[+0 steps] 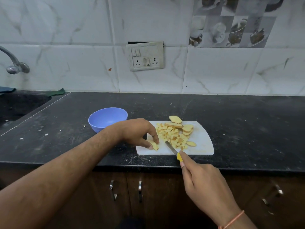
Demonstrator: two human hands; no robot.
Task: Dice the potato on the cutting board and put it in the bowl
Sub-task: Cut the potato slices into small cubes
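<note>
A: Start with the biggest things.

B: A black counter (231,121) runs under a white marble-tiled wall (66,55); a dark sink (18,106) sits at far left with a metal tap (14,63) above it; a switch plate (146,56) with 2 sockets hangs on the wall, tilted; brown cabinet doors (148,195) with metal handles lie below the counter edge.

A: And the work area?

B: A white cutting board (203,142) lies near the counter's front edge; a blue bowl (107,119) stands just beside its left far corner, with nothing visible inside.

A: Hands?

B: The left hand (140,131) reaches over the board's left end, thumb and fingertips curled round 1 potato piece (154,145), pressing it to the board; the right hand (204,182) grips a knife (174,151) by its yellow handle, forefinger stretched along the top, blade lying over the board just right of that piece.

A: Where is the rest of the potato?

B: On the board; a heap of diced cubes (171,135) fills the middle; several uncut slices (187,128) lie along its far and right side, 1 slice (175,119) poking past the board's far edge; a thin orange thread (234,219) circles the right wrist.
</note>
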